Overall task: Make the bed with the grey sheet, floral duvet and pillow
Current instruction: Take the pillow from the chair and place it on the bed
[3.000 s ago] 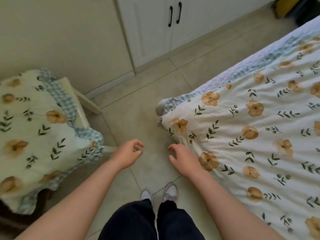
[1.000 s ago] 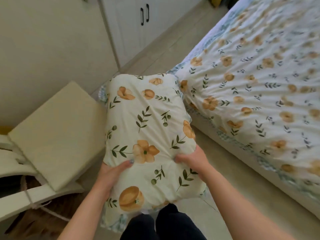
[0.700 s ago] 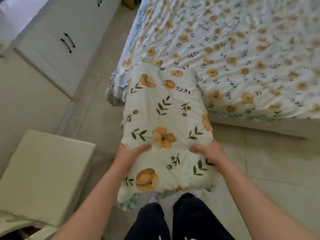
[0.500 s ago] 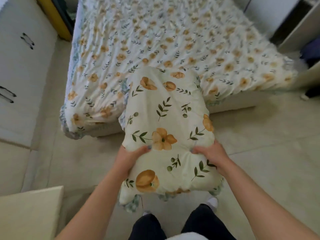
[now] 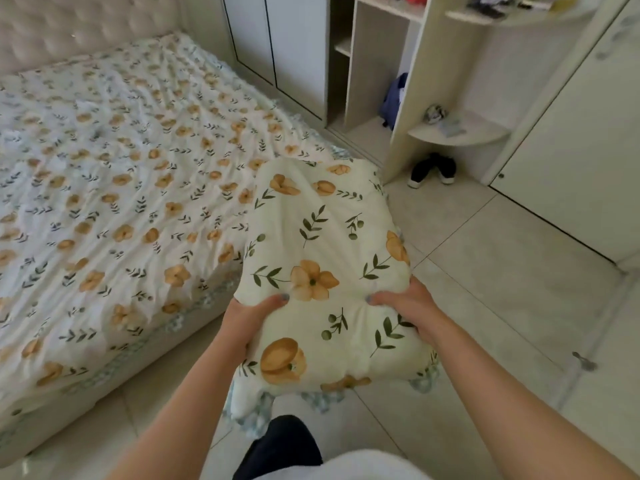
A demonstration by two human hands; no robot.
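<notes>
duvet (image 5: 138,188) spread on bed: done | pillow (image 5: 325,265) gripped by left hand (image 5: 247,315) and right hand (image 5: 408,306) | left: place at headboard (image 5: 83,26)

No words, numbers or signs can be read here; the pillow (image 5: 322,258) and the duvet (image 5: 121,188) show only printed flowers and leaves; the small things (image 5: 435,113) on the corner shelf (image 5: 485,135) are too blurry to tell if any has writing.
</notes>
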